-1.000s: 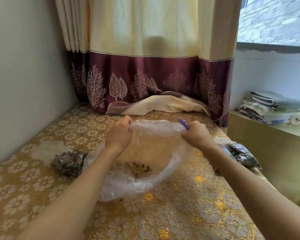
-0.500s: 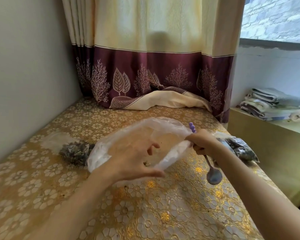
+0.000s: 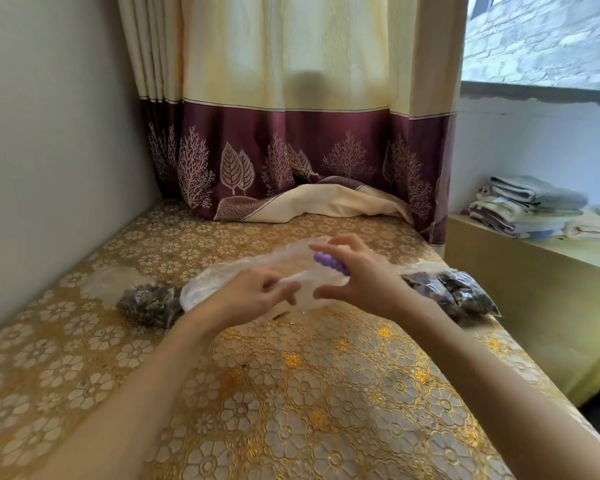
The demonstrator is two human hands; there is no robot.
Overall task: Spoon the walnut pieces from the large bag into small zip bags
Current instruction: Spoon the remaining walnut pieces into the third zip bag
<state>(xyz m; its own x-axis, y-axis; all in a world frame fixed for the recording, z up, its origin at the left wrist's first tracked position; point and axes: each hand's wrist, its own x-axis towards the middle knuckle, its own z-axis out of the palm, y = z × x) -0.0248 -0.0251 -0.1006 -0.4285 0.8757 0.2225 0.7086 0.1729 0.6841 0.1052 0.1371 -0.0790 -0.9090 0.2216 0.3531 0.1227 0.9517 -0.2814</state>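
Both hands meet at mid-frame over the large bag (image 3: 222,289), a clear crumpled plastic bag lying on the counter (image 3: 291,393), which has a gold floral cover. Left hand (image 3: 253,296), centre of frame, pinches a twisted bit of the bag's plastic btwn thumb and curled fingers. Right hand (image 3: 357,275), just right of it, has the purple spoon handle (image 3: 329,263) tucked in at the palm, handle end poking out toward upper left; its fingers are spread and arched, thumb stretched low toward the left hand. Spoon bowl is hidden, can't tell where it sits. Fingertips of the two hands are near each other, almost touching.

Walnut pieces inside the large bag can't be made out here. Left of the bag, touching its edge, lies a small zip bag (image 3: 146,301) w/ dark pieces in it. At right of frame, just past the right wrist, are more filled zip bags (image 3: 461,296) near the counter edge.

Behind: cream and maroon curtain (image 3: 291,161) w/ leaf print, hem bunched on the counter. Folded towels (image 3: 527,209) sit on a ledge at right.
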